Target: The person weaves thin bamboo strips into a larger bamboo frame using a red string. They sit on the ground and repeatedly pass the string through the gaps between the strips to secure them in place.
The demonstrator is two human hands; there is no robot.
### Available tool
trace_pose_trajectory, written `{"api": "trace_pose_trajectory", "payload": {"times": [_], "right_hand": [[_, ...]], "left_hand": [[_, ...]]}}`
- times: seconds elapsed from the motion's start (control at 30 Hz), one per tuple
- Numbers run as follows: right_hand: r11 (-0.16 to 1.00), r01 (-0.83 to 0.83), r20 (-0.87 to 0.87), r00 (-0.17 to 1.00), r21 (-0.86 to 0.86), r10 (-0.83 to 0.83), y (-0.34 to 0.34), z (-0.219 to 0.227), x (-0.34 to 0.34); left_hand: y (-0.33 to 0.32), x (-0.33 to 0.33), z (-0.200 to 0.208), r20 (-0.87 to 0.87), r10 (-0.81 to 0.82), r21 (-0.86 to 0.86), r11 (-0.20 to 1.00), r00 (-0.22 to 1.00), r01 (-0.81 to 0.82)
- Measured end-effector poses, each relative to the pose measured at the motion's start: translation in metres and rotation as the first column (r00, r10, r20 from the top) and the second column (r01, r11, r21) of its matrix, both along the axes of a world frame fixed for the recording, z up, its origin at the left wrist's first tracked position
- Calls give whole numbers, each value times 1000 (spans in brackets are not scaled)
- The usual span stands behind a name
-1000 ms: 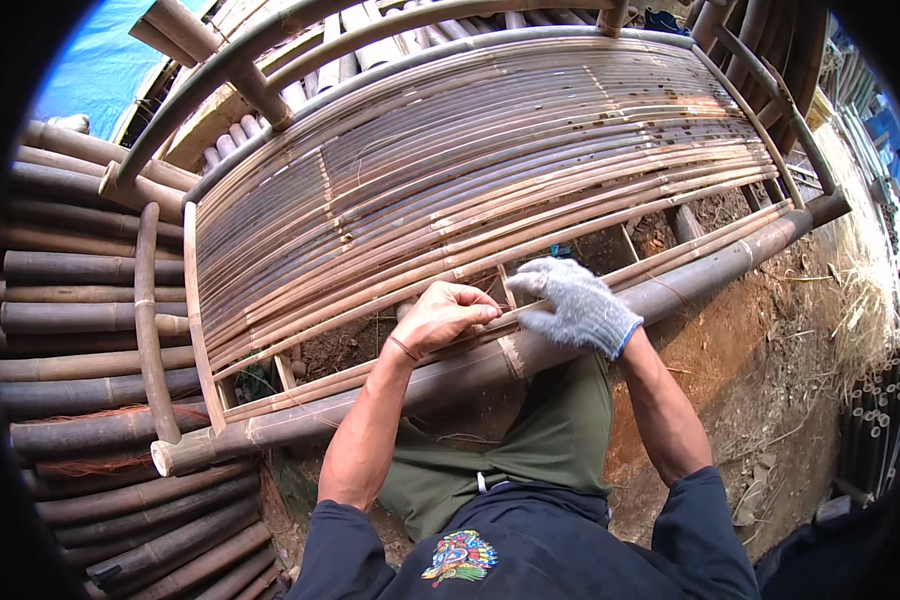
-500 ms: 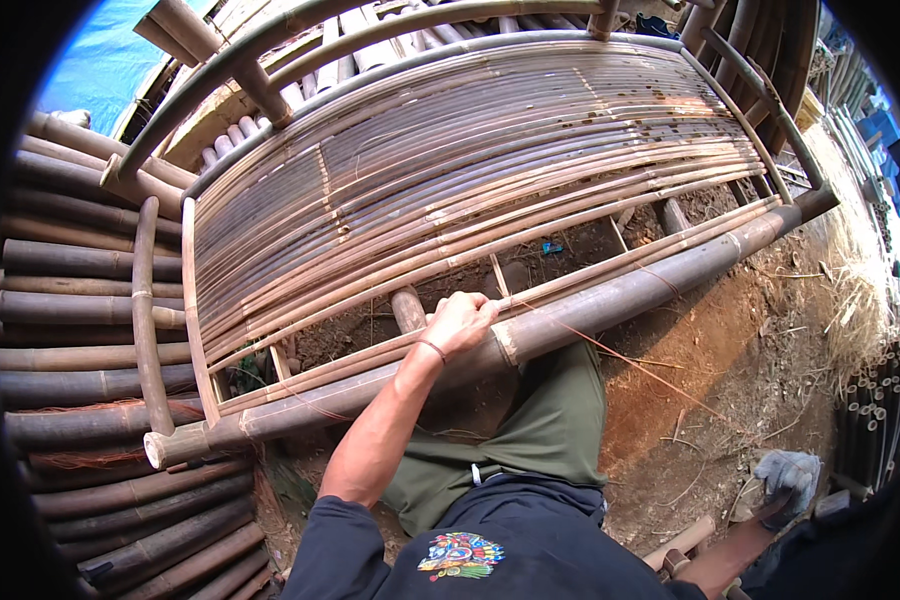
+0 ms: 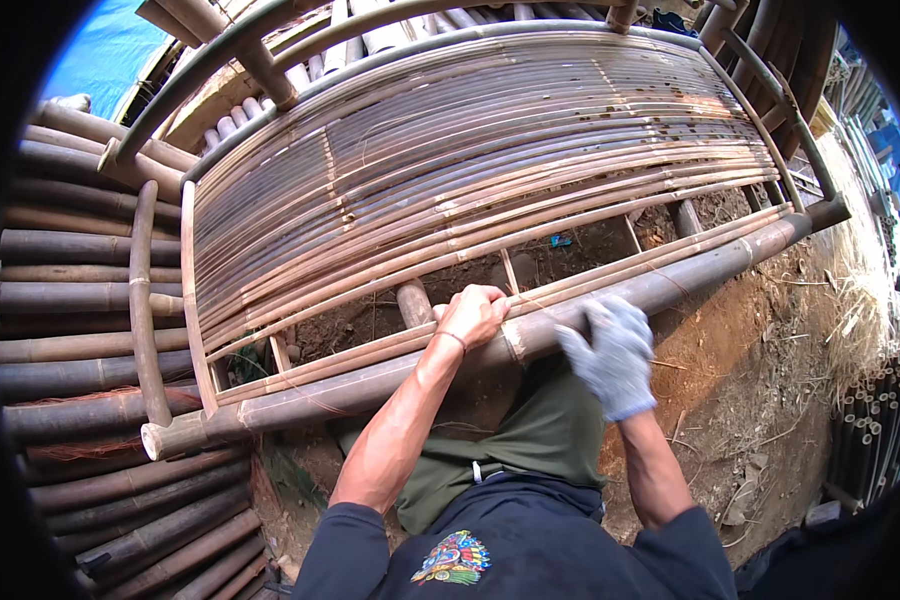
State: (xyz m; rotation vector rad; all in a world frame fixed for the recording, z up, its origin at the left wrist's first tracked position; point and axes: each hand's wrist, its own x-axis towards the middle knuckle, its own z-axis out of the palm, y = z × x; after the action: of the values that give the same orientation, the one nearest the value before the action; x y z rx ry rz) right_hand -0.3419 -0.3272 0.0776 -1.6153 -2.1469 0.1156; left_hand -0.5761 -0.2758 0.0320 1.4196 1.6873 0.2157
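Note:
A bamboo bench frame with a seat of long thin slats lies in front of me. Along its near side runs a thick dark bamboo pole, with a couple of loose bamboo slats beside it. My left hand, bare, is curled closed over these slats near the middle; its fingertips are partly hidden. Close to its right, my right hand wears a grey work glove and is at the thick pole, thumb and fingers apart. A thin reddish strand shows between the two hands.
Dark bamboo poles are stacked at the left. A blue tarp shows at the upper left. Dry straw-like fibres lie on the right, above a bundle of thin cut canes. Beneath the bench is bare soil.
My gloved right hand has come up from the lower right to the thick pole beside my left hand. The left hand keeps its place on the slats.

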Motion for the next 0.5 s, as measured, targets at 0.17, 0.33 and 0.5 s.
{"api": "trace_pose_trajectory", "payload": {"times": [0.17,0.33,0.5], "right_hand": [[975,-101,268,951,-198,153,37,0,-55],[833,-228,28,959,-505,280,36,20,-14],[571,-336,-241,941,-749,237,51,62,10]], "left_hand": [[17,-13,-17,123,-168,54,985,978,162],[24,-23,-17,292,-310,-84,934,905,347],[25,-21,-15,239,-362,-95,915,901,393]]}}
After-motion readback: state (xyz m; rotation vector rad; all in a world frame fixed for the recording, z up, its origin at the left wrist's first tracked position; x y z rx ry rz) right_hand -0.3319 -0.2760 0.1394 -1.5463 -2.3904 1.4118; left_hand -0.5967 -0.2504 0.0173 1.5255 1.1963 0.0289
